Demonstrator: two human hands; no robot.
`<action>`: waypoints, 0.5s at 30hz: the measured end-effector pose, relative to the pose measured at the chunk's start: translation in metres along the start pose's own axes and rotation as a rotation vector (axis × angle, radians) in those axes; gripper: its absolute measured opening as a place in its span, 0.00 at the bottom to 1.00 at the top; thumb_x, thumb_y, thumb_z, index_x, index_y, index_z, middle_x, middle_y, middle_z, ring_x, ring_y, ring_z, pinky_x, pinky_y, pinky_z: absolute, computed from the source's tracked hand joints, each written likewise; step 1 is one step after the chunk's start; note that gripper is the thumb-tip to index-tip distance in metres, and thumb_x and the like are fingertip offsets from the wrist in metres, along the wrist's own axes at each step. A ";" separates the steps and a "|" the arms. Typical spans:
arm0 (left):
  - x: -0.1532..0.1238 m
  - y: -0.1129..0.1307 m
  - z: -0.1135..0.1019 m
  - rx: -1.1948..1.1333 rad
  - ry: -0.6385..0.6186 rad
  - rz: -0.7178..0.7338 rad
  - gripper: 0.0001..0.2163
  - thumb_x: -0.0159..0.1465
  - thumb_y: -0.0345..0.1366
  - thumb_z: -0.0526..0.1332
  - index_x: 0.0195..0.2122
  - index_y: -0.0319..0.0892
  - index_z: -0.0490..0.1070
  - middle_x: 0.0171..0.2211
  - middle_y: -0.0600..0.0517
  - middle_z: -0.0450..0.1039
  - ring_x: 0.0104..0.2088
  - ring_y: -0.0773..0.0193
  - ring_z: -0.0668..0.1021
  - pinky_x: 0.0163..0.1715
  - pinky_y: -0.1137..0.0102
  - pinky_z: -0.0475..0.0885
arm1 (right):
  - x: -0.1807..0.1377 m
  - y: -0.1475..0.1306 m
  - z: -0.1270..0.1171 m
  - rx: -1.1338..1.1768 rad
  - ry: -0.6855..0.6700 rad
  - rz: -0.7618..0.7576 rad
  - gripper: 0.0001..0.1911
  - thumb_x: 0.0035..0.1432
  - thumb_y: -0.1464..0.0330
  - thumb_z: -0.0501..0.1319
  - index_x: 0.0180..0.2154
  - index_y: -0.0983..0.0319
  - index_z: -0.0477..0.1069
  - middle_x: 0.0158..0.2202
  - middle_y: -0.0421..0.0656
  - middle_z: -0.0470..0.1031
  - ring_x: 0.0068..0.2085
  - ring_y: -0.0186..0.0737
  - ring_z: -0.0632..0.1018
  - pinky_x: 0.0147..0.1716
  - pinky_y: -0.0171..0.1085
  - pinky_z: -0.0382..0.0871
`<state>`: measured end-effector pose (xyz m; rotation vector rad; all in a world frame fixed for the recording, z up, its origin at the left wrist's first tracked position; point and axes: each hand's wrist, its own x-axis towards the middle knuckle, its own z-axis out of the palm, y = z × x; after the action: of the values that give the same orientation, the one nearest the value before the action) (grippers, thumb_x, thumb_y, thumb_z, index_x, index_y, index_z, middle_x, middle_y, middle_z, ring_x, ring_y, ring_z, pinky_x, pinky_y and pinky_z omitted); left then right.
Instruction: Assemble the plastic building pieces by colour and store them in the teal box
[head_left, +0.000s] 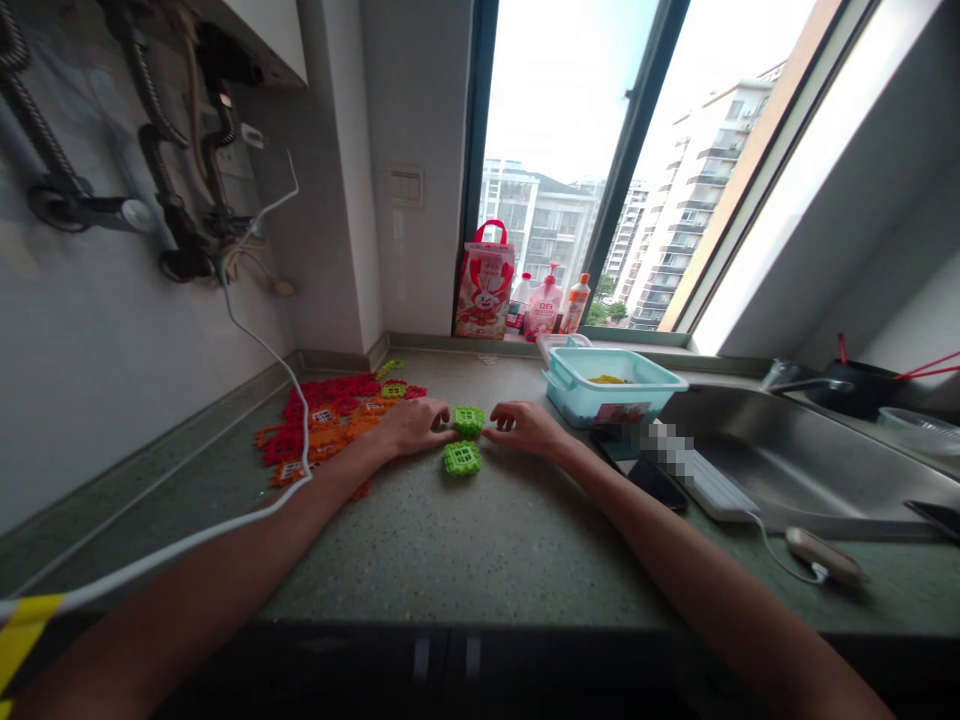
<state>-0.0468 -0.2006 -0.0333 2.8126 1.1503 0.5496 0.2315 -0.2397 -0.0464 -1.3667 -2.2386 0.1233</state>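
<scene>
I count two green openwork blocks: a far block (469,420) between the two hands, and a near block (462,459) just in front, on the counter (405,570). The left hand (416,425) and the right hand (529,428) have curled fingers, with thumb and forefinger apart; their tips are close to the far block, but I cannot tell if they touch it. Many red and orange pieces (322,415), overlapped, lie by the left forearm, and one blue box (577,400) stands at the right
</scene>
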 end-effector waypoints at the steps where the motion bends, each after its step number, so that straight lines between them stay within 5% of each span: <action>1: 0.000 0.001 0.000 0.038 0.000 0.021 0.15 0.65 0.52 0.64 0.38 0.44 0.76 0.36 0.50 0.79 0.36 0.58 0.79 0.35 0.68 0.69 | 0.000 -0.002 -0.001 -0.055 -0.017 -0.014 0.13 0.60 0.56 0.69 0.39 0.59 0.81 0.36 0.43 0.82 0.34 0.38 0.80 0.38 0.36 0.70; 15: 0.000 0.011 0.003 0.237 -0.028 0.065 0.15 0.70 0.50 0.59 0.46 0.45 0.75 0.43 0.46 0.79 0.40 0.54 0.81 0.34 0.66 0.69 | 0.000 -0.017 0.003 -0.281 -0.043 -0.113 0.09 0.66 0.60 0.66 0.41 0.58 0.82 0.39 0.44 0.81 0.40 0.41 0.80 0.41 0.34 0.68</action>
<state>-0.0388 -0.2083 -0.0343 3.0548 1.1966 0.3992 0.2159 -0.2473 -0.0435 -1.3829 -2.4339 -0.2111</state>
